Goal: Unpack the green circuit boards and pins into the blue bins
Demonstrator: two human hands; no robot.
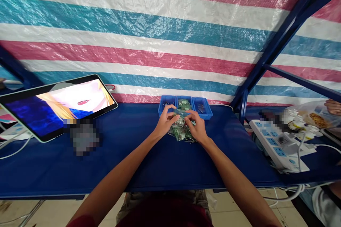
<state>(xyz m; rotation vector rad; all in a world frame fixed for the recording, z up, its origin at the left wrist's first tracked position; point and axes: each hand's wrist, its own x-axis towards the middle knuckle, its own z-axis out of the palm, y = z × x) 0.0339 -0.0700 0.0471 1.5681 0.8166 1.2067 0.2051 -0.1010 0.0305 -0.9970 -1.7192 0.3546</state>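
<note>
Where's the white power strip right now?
In the head view, the white power strip lies on the person's right, past the slanted blue post and beside the white bottles.

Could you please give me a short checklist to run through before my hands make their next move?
1. Left hand and right hand both at the small clear packet: ok.
2. Three blue trays standing side by side, just beyond the hands: ok.
3. Pile of packets neatly stacked: not ok, it lies loose and overlapping under the hands.
4. Packet sealed: cannot tell, fingers and glare hide its edges.
5. Screen away from the work: ok, off to the left.
</note>
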